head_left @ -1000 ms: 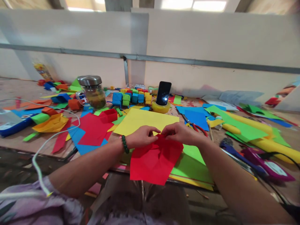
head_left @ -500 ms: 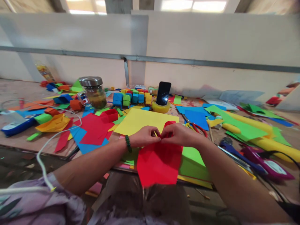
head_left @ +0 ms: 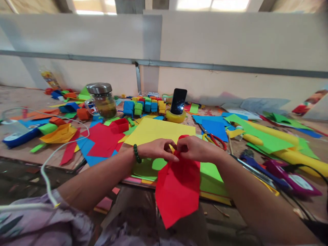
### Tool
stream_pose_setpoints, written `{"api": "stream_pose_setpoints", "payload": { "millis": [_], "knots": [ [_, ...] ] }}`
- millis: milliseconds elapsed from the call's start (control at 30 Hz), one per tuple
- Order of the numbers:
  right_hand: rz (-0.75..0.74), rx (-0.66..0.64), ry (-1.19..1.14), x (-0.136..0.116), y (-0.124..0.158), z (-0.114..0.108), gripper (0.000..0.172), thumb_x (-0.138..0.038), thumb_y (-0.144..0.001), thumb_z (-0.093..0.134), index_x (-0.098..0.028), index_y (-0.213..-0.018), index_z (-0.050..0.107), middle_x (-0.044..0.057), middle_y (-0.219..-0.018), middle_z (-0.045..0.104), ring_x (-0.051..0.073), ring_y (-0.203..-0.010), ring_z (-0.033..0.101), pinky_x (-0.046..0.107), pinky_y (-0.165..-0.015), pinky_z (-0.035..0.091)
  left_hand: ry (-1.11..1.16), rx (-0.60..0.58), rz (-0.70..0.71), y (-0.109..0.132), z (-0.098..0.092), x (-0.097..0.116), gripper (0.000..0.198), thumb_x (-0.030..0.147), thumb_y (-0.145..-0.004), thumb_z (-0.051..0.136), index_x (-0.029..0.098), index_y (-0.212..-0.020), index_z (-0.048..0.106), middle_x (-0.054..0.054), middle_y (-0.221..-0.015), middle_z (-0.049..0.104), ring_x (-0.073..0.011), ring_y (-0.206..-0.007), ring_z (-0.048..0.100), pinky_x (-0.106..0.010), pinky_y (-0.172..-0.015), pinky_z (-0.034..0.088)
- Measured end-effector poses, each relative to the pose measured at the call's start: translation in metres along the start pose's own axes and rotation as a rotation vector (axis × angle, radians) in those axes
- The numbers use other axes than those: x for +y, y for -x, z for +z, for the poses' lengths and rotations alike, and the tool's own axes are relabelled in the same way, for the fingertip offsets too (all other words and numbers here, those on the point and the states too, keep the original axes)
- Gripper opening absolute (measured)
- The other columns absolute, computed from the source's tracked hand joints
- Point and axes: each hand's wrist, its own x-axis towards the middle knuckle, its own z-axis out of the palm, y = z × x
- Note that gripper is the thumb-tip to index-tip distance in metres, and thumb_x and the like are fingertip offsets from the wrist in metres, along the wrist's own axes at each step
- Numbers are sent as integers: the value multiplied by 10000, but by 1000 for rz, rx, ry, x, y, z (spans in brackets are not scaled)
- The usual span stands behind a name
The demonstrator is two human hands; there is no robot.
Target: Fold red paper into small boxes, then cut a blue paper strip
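A red sheet (head_left: 178, 193), paper or thin foam, hangs over the table's front edge toward my lap, its lower end coming to a point. My right hand (head_left: 196, 147) is closed on the sheet's upper part, fingers pinched together. Just left of it, my left hand (head_left: 162, 149) curls with thumb and forefinger at the sheet's upper left edge; whether it grips there is partly hidden. A green bead bracelet (head_left: 137, 153) circles my left wrist. Beneath both hands lie green sheets (head_left: 211, 177) and a yellow sheet (head_left: 161, 131).
Scissors (head_left: 216, 140), pliers (head_left: 249, 159) and a purple device (head_left: 292, 179) lie to the right. Behind stand a phone (head_left: 178, 101) on a yellow tape roll (head_left: 175, 117), small coloured blocks (head_left: 138, 108) and a glass jar (head_left: 104, 104). A white cable (head_left: 44, 174) runs at left.
The red sheet has turned, and its lower end now hangs lower, in a point. My left hand's thumb and fingers have parted a little, and my right hand has shifted slightly down.
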Motion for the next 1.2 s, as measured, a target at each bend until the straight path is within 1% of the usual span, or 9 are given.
{"api": "stream_pose_setpoints", "payload": {
  "millis": [100,233,300,367,533,667,800,1067,1200],
  "knots": [
    [34,31,28,-4,1,0,53,-181,-702,594,-174,-744,627,12,-714,649,127,-613,529,235,-512,305,-32,-11,13,1,-1,0,529,458,-671,779,135,-1032,569,-25,-791,637,-155,-730,587,-268,-648,421],
    [58,5,65,-8,2,1,73,-231,-746,598,-179,-750,650,24,-740,670,138,-631,547,246,-519,297,-65,102,-8,-3,0,-7,645,506,-637,799,133,-1102,553,-83,-956,641,-192,-844,604,-299,-709,459],
    [50,1,67,-9,2,2,80,-212,-760,581,-179,-718,641,17,-715,660,128,-609,534,244,-514,292,14,126,-1,-6,0,-11,749,488,-627,816,148,-1219,508,-122,-1094,616,-202,-905,607,-313,-741,475],
    [30,37,60,-10,3,3,85,-193,-765,571,-179,-700,625,8,-707,652,117,-595,521,239,-514,293,150,69,31,-7,-1,-14,824,445,-635,827,174,-1318,452,-133,-1156,597,-199,-939,607,-309,-753,478],
    [39,78,50,-11,5,0,77,-217,-780,579,-192,-771,651,6,-752,670,125,-634,545,236,-543,304,274,-73,85,-8,-5,-15,729,320,-670,826,186,-1296,476,-59,-991,635,-137,-812,599,-229,-651,435],
    [49,67,61,-11,6,-3,130,-183,-760,583,-208,-861,660,6,-800,684,140,-676,571,238,-569,309,243,-56,95,-9,-6,-18,555,289,-709,785,151,-1178,522,-25,-864,619,-112,-724,568,-206,-584,397],
    [83,122,21,-12,5,-2,175,-183,-758,596,-209,-930,618,6,-822,671,146,-700,573,232,-582,325,316,-69,97,-10,-7,-23,536,270,-689,772,149,-1155,536,-41,-885,632,-123,-734,587,-224,-616,425],
    [58,219,-41,-15,3,4,98,-265,-785,619,-181,-774,570,5,-728,624,135,-651,541,235,-545,321,292,26,31,-6,-4,-11,450,354,-726,721,141,-1084,549,-45,-932,592,-102,-717,539,-219,-603,390],
    [-17,215,-180,-11,0,6,95,-202,-750,656,-171,-830,617,18,-781,672,141,-691,605,232,-584,398,254,17,110,-5,-2,-8,477,160,-599,684,147,-1056,548,-10,-878,583,-103,-701,509,-204,-570,353]
  ]
}}
